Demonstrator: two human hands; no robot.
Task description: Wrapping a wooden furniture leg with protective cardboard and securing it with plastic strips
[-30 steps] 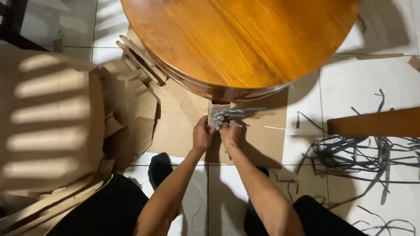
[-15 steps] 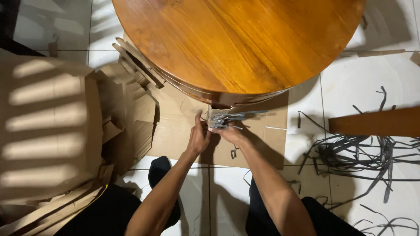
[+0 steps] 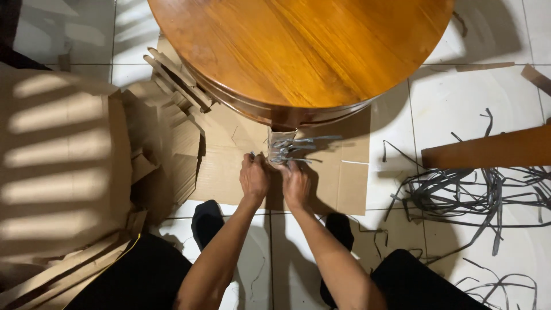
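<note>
A round wooden table (image 3: 298, 46) stands over flat cardboard (image 3: 229, 166) on a white tiled floor. One table leg (image 3: 281, 140) below the rim is wrapped in cardboard, with grey plastic straps (image 3: 304, 148) sticking out to the right. My left hand (image 3: 253, 177) and my right hand (image 3: 295, 183) are side by side at the base of that wrapped leg, fingers closed on the strap ends. What exactly each finger pinches is hidden by the hands.
A heap of folded cardboard (image 3: 63, 166) fills the left side, with cardboard strips (image 3: 178, 83) leaning against the table. Loose grey straps (image 3: 470, 195) lie tangled on the tiles at right, beside a brown wooden board (image 3: 488, 150). My dark-clothed knees (image 3: 425, 284) are at the bottom.
Both hands have shifted slightly down and left at the wrapped leg and now sit level side by side. The view has moved a little to the right.
</note>
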